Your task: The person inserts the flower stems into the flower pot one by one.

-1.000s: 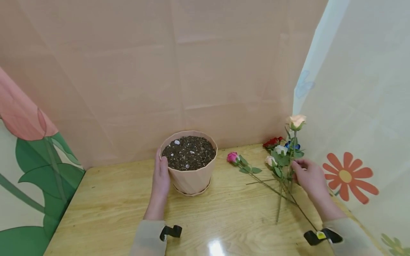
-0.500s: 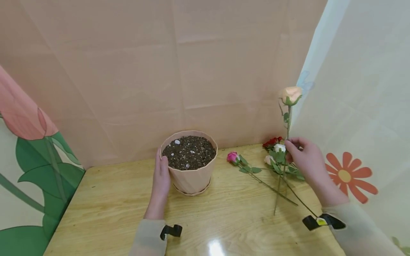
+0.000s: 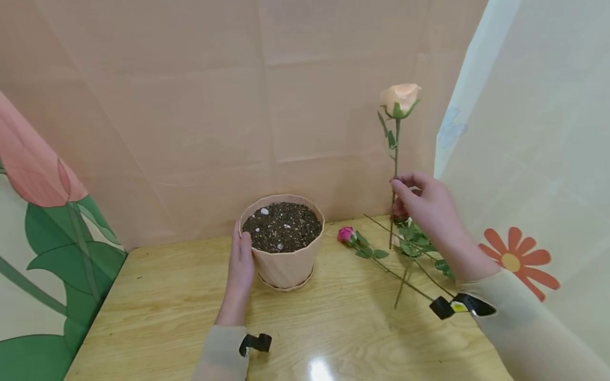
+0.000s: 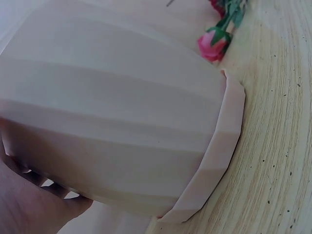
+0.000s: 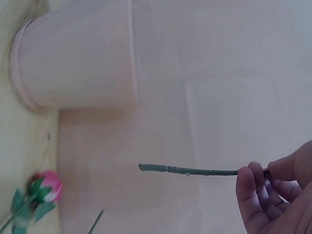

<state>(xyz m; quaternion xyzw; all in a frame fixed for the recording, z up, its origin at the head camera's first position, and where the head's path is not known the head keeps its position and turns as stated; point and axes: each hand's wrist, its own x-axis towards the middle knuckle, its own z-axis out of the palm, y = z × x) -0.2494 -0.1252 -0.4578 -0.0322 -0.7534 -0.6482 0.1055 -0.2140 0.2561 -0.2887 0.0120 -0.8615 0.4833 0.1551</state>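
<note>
A peach rose point(image 3: 401, 100) stands upright in the air, its stem pinched between thumb and fingers of my right hand point(image 3: 431, 211). In the right wrist view the stem's cut lower end point(image 5: 165, 168) points out beyond the right hand point(image 5: 278, 195). My left hand point(image 3: 240, 270) rests with straight fingers against the left side of a pale pink pot point(image 3: 286, 267) filled with dark soil point(image 3: 281, 227). The left wrist view shows that hand point(image 4: 34, 204) at the wall of the pot point(image 4: 112, 107); part of its fingers is hidden.
On the wooden table point(image 3: 167, 301), a pink rose point(image 3: 346, 234) lies right of the pot. Farther right, under my right forearm, lie several other flowers with green leaves point(image 3: 412, 238) and crossed stems. A peach-coloured cloth wall point(image 3: 190, 132) stands behind, a printed one point(image 3: 538, 148) at the right.
My right hand has lifted the peach rose up out of the pile and moved it left toward the pot. The flowers left behind have shifted a little. My left hand has stayed at the pot.
</note>
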